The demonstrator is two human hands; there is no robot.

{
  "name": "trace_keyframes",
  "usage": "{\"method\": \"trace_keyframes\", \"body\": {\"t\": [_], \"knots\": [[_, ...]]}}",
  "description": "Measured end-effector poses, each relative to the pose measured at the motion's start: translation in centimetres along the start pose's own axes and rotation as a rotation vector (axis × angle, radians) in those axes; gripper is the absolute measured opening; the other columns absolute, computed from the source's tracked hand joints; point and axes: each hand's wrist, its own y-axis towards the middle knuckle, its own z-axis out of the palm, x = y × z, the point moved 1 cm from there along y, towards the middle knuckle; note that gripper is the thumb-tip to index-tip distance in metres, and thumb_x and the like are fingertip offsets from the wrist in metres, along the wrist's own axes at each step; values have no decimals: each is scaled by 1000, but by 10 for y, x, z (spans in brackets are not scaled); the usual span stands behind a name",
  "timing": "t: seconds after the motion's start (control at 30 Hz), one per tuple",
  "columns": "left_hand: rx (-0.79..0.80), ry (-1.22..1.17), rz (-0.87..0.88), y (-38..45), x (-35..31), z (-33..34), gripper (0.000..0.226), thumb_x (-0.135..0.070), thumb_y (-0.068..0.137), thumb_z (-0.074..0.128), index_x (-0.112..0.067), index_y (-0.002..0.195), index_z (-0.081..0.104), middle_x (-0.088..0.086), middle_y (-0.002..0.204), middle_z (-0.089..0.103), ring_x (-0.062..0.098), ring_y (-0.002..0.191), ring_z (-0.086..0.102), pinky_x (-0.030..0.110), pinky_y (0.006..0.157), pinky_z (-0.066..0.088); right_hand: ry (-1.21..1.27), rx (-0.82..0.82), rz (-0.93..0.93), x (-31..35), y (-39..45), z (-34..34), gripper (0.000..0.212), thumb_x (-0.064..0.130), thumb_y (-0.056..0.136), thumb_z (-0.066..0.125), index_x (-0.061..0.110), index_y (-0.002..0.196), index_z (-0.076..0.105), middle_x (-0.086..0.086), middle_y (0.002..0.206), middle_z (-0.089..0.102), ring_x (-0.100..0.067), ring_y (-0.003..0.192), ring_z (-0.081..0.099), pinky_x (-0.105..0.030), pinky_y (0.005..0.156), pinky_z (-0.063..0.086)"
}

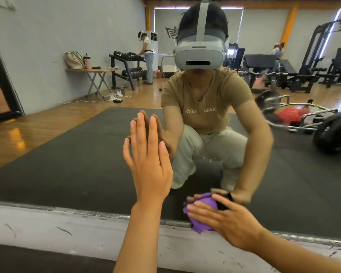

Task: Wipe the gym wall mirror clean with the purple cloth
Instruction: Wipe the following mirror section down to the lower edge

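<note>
Right hand (pixel 224 219) presses the bunched purple cloth (pixel 202 213) on the mirror (pixel 67 154) at 5 o'clock, by its bottom edge. Left hand (pixel 148 154) flat, bracing, grip released. Suggest overlapping strokes, firm pressure, refold once soiled.

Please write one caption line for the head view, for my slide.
Crouching person braces left hand flat on mirror, right hand pressing purple cloth near its bottom edge.

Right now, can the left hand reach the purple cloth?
Probably yes. The left hand lies flat on the mirror, above and left of the purple cloth under the right hand, with only bare glass between them.
</note>
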Motion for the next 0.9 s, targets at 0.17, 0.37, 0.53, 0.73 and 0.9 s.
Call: {"method": "trace_keyframes", "body": {"t": [0.17,0.37,0.53,0.73,0.9], "knots": [[-13,0,-3,0,0,2,54,-25,107,31,-17,159,21,1,166,11,14,155,5,38,123,4,-18,-259,295,-93,30,-63,65,36,101,37,21,162,18,1,170,7,-15,157,6,-47,126,-2],[-41,-20,-53,-2,-7,9,55,-23,106,30,-17,159,17,0,166,7,13,155,0,43,124,1,3,-424,722,-123,53,-92,58,34,107,43,16,160,29,-7,168,16,-23,157,13,-54,124,2],[-65,-47,-74,0,-11,12,54,-22,106,32,-14,159,21,6,167,15,15,155,2,45,124,1,61,-188,391,-29,22,-33,60,36,106,31,20,162,15,-1,171,1,-20,157,3,-52,125,-5],[-42,-55,-77,0,-11,7,53,-23,107,30,-14,159,24,5,167,14,15,155,2,43,124,1,55,14,56,23,-30,11,71,39,101,25,17,163,-3,3,171,-8,-16,157,-3,-43,126,-9],[-55,-92,-99,0,-15,7,54,-23,106,31,-12,158,26,5,167,14,14,155,2,46,125,1,20,-63,36,-30,-12,-14,80,35,93,37,19,163,2,6,171,-6,-14,157,-2,-45,126,-9]]}}
